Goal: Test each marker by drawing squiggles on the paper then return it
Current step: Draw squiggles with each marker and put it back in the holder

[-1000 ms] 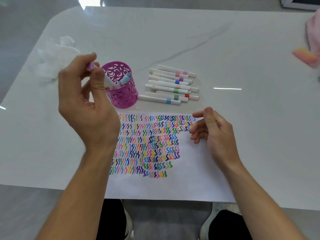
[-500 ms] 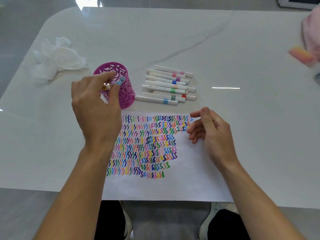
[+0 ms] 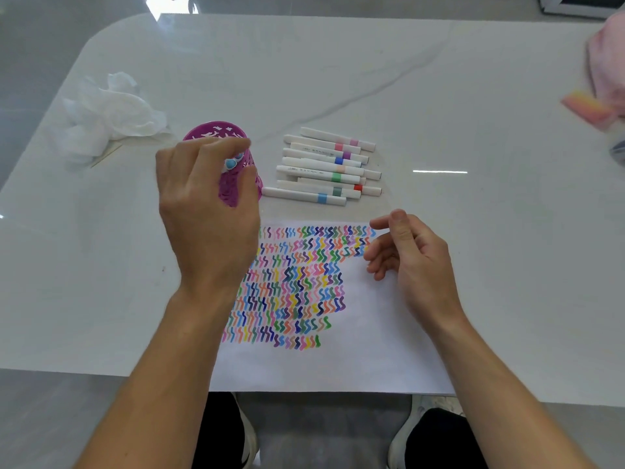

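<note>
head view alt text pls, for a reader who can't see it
A person's left hand reaches over a purple pen cup on a white table, fingertips at the markers inside. The right hand is loosely curled over a paper of coloured squiggles; capped markers lie beside the cup.

The left hand (image 3: 206, 211) is covering most of the purple cup (image 3: 236, 191); the pink item (image 3: 605, 72) at 2 o'clock is running off-frame, blurred.
</note>
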The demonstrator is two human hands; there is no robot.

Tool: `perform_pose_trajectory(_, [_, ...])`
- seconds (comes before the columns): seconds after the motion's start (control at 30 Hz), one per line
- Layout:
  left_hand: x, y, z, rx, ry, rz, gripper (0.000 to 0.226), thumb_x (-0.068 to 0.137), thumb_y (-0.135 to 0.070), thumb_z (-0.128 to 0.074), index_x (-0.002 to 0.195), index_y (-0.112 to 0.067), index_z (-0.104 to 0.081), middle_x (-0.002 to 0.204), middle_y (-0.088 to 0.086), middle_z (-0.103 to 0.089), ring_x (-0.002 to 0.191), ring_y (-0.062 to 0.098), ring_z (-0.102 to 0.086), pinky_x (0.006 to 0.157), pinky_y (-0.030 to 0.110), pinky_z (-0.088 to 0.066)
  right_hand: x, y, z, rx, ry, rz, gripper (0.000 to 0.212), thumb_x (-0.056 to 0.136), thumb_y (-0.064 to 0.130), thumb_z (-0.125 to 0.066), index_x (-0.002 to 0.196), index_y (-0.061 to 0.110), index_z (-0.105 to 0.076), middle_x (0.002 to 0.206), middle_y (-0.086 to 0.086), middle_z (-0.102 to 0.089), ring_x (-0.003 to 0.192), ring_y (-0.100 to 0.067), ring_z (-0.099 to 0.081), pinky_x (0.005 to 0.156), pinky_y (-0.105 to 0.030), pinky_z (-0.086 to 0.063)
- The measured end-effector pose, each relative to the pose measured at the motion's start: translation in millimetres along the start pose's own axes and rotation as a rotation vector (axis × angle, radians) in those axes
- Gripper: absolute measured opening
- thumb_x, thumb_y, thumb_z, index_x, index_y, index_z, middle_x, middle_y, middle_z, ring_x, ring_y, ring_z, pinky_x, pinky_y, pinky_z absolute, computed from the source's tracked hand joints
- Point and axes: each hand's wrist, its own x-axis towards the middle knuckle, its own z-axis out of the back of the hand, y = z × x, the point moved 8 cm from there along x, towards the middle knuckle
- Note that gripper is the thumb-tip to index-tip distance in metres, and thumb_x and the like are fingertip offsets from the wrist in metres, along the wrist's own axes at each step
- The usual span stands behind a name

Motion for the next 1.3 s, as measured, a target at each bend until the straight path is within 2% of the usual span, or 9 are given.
perform_pose_trajectory(0.13, [-8, -21, -11, -0.028, 0.034, -0.154, 0.013, 0.091, -0.007, -0.071, 0.103, -0.008, -0.075, 0.098, 0.006, -0.070, 0.098, 0.022, -0.057, 0.088, 0.021, -0.042, -1, 1, 2, -0.003, -0.004, 0.007, 0.037, 0.108, 0.038, -0.042, 0.102, 0.012, -0.068, 0.074, -0.013, -0.071, 0.061, -0.021, -0.064, 0.056, -0.029, -0.054])
perform_pose_trajectory(0.23, [-13, -26, -30, -0.053, 0.172, -0.191, 0.010, 0.093, -0.007, -0.069, 0.100, -0.009, -0.076, 0.095, 0.002, -0.071, 0.094, 0.021, -0.059, 0.086, 0.016, -0.038, 0, 2, 5, 0.009, -0.013, 0.006, 0.035, 0.109, 0.036, -0.042, 0.101, 0.013, -0.068, 0.073, -0.010, -0.071, 0.061, -0.021, -0.064, 0.056, -0.028, -0.053])
perform_pose_trajectory(0.3, [-18, -20, -48, -0.044, 0.311, -0.136, 0.015, 0.096, -0.009, -0.066, 0.106, -0.013, -0.076, 0.102, -0.001, -0.072, 0.099, 0.017, -0.060, 0.088, 0.012, -0.037, 0, 2, 7, 0.011, -0.020, 0.004, 0.035, 0.109, 0.036, -0.042, 0.101, 0.013, -0.068, 0.072, -0.009, -0.071, 0.061, -0.020, -0.064, 0.056, -0.028, -0.053])
perform_pose_trajectory(0.4, [-28, -8, -74, 0.014, 0.499, -0.054, 0.027, 0.101, -0.011, -0.057, 0.122, -0.018, -0.072, 0.122, -0.004, -0.070, 0.116, 0.016, -0.060, 0.096, 0.019, -0.039, -1, 1, 10, 0.013, -0.027, -0.003, 0.036, 0.109, 0.037, -0.043, 0.101, 0.012, -0.068, 0.072, -0.012, -0.071, 0.061, -0.022, -0.063, 0.056, -0.030, -0.053])
perform_pose_trajectory(0.6, [-43, 2, -104, 0.086, 0.674, -0.027, 0.039, 0.105, -0.012, -0.048, 0.143, -0.015, -0.056, 0.149, 0.000, -0.053, 0.140, 0.020, -0.043, 0.114, 0.035, -0.037, 1, -5, 12, -0.001, -0.018, -0.035, 0.035, 0.109, 0.035, -0.044, 0.101, 0.011, -0.068, 0.071, -0.009, -0.071, 0.060, -0.022, -0.063, 0.056, -0.030, -0.053])
perform_pose_trajectory(0.8, [-43, 1, -104, 0.127, 0.616, -0.044, 0.033, 0.100, -0.009, -0.058, 0.133, -0.011, -0.065, 0.125, 0.007, -0.064, 0.120, 0.027, -0.052, 0.096, 0.042, -0.052, 2, -17, 13, -0.038, -0.009, -0.084, 0.033, 0.109, 0.036, -0.047, 0.098, 0.013, -0.068, 0.074, -0.006, -0.072, 0.065, -0.021, -0.067, 0.063, -0.033, -0.055])
perform_pose_trajectory(0.97, [-41, 5, -102, 0.163, 0.577, 0.004, 0.020, 0.097, -0.018, -0.067, 0.114, -0.015, -0.076, 0.104, 0.005, -0.066, 0.102, 0.024, -0.054, 0.078, 0.041, -0.051, 2, -19, 12, -0.056, -0.002, -0.086, 0.032, 0.108, 0.038, -0.048, 0.097, 0.015, -0.068, 0.076, -0.007, -0.073, 0.068, -0.023, -0.068, 0.067, -0.037, -0.058])
perform_pose_trajectory(1.13, [-40, 4, -101, 0.160, 0.544, 0.019, 0.019, 0.096, -0.022, -0.069, 0.111, -0.016, -0.077, 0.101, 0.001, -0.066, 0.099, 0.022, -0.054, 0.077, 0.038, -0.049, 2, -18, 12, -0.069, -0.005, -0.083, 0.033, 0.108, 0.037, -0.048, 0.099, 0.013, -0.069, 0.077, -0.006, -0.073, 0.069, -0.021, -0.069, 0.067, -0.034, -0.059])
perform_pose_trajectory(1.3, [-35, -14, -93, 0.021, 0.486, -0.017, 0.018, 0.097, -0.023, -0.067, 0.112, -0.019, -0.075, 0.098, -0.004, -0.063, 0.095, 0.015, -0.049, 0.077, 0.024, -0.036, 1, -15, 11, -0.074, -0.010, -0.062, 0.030, 0.108, 0.035, -0.048, 0.100, 0.014, -0.068, 0.078, -0.007, -0.073, 0.070, -0.023, -0.070, 0.067, -0.034, -0.059])
